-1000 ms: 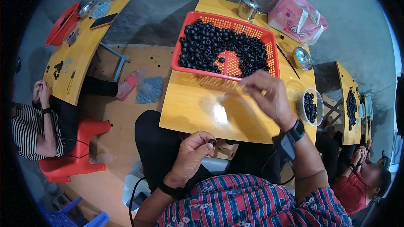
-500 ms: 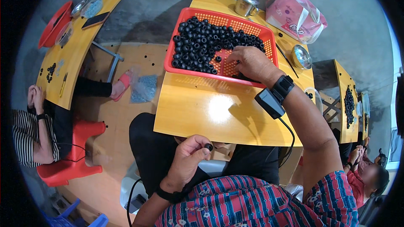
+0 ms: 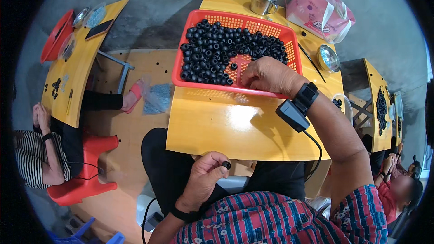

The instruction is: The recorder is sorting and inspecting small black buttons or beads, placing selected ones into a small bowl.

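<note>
Yellow tabletop (image 3: 203, 122): off its near edge, our left grip (image 3: 204, 178) pinches a black bead (image 3: 227, 165), probably light, best held by its sides; our right grip (image 3: 270, 73), in the red basket (image 3: 208, 86), we can't judge.

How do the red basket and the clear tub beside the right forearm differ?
The red basket is rectangular; the clear tub is round. The basket is latticed, the tub see-through. The basket is larger and mostly uncovered, while the right forearm hides much of the tub. Both hold small black pieces.
</note>
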Action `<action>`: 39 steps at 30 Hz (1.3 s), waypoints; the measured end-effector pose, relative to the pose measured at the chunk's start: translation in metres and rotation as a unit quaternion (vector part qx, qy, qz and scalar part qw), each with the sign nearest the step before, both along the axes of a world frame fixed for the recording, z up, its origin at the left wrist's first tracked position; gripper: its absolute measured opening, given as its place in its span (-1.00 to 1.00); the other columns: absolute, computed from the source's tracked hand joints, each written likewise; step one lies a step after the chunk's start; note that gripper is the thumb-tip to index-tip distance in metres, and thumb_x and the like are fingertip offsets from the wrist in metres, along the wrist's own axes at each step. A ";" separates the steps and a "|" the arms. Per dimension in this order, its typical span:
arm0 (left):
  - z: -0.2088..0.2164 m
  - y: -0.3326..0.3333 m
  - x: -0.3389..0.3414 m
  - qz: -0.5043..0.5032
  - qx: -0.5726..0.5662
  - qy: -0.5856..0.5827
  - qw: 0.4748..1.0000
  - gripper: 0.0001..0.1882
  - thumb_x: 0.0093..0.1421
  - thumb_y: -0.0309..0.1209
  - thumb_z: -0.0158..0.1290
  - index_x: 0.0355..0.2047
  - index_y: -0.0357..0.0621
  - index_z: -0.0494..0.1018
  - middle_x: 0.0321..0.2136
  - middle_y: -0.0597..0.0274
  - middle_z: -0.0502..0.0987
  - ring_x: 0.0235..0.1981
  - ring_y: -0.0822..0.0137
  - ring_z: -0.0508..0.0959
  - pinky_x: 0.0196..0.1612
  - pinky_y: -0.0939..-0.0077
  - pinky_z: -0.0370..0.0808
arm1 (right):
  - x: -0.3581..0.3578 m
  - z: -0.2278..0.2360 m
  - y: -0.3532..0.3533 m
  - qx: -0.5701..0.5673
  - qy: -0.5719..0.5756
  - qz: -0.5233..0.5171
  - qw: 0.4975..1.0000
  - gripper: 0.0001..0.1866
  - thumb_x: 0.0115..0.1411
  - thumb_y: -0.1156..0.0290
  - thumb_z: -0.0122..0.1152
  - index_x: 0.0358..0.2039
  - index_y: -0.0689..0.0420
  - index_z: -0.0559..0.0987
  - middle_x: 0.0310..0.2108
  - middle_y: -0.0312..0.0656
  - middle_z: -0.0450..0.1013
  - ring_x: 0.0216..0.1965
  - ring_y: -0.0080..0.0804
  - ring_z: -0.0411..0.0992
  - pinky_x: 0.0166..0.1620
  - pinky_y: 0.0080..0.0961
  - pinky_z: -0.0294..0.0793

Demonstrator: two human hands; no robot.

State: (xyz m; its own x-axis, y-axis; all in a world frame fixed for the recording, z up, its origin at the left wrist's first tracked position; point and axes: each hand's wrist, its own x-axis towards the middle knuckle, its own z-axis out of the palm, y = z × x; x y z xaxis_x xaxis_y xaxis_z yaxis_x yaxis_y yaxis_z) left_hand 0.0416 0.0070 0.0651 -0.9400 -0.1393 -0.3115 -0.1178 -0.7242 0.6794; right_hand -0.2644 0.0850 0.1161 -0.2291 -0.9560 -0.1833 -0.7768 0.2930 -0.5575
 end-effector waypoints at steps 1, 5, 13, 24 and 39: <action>0.000 0.000 -0.001 0.002 0.003 -0.002 1.000 -0.80 0.14 -0.38 0.12 -0.30 -0.20 0.38 -0.50 0.35 0.36 -0.45 0.51 0.37 -0.29 0.59 0.39 | 0.000 0.000 0.001 -0.001 -0.001 -0.002 1.000 -0.81 -0.12 0.54 0.25 -0.40 0.15 0.59 -0.45 -0.14 0.49 -0.38 -0.26 0.49 -0.27 -0.44 0.47; -0.001 0.000 -0.002 -0.004 -0.010 -0.006 1.000 -0.79 0.13 -0.37 0.12 -0.30 -0.20 0.38 -0.50 0.35 0.36 -0.46 0.51 0.37 -0.29 0.56 0.38 | 0.000 -0.005 0.000 -0.026 0.053 -0.010 0.998 -0.85 -0.07 0.51 0.21 -0.42 0.12 0.61 -0.44 -0.12 0.52 -0.37 -0.21 0.50 -0.26 -0.39 0.47; -0.004 -0.001 -0.001 -0.001 -0.030 -0.012 0.999 -0.78 0.13 -0.34 0.13 -0.32 -0.19 0.38 -0.53 0.34 0.37 -0.48 0.49 0.37 -0.32 0.58 0.36 | 0.000 -0.012 -0.001 -0.034 0.085 0.000 0.996 -0.87 -0.01 0.47 0.17 -0.40 0.09 0.60 -0.45 -0.10 0.52 -0.35 -0.12 0.49 -0.23 -0.31 0.47; -0.002 0.002 0.003 0.008 -0.041 -0.009 0.999 -0.82 0.17 -0.37 0.08 -0.30 -0.19 0.38 -0.48 0.34 0.39 -0.46 0.52 0.38 -0.30 0.59 0.39 | 0.004 0.002 0.022 -0.202 -0.426 -0.215 0.855 -0.84 0.19 0.61 -0.03 -0.24 0.24 0.49 -0.36 -0.31 0.41 -0.39 -0.63 0.41 -0.19 -0.60 0.50; 0.025 0.038 0.025 0.023 -0.071 0.050 0.996 -0.90 0.18 -0.54 -0.03 -0.27 -0.24 0.39 -0.46 0.37 0.41 -0.45 0.58 0.39 -0.32 0.71 0.37 | 0.143 0.026 0.083 -0.279 -0.635 -0.192 0.694 -0.73 0.15 0.60 0.08 -0.11 0.29 0.49 -0.32 -0.24 0.45 -0.29 -0.52 0.46 -0.09 -0.48 0.53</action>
State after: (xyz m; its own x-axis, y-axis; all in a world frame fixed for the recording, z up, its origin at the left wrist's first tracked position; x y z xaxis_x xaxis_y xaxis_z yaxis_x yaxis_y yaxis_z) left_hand 0.0668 0.0451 0.0900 -0.9569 -0.2193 -0.1905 -0.0131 -0.6224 0.7826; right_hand -0.1215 0.1683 0.1418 -0.4787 -0.8727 -0.0958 0.5213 -0.1947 -0.8309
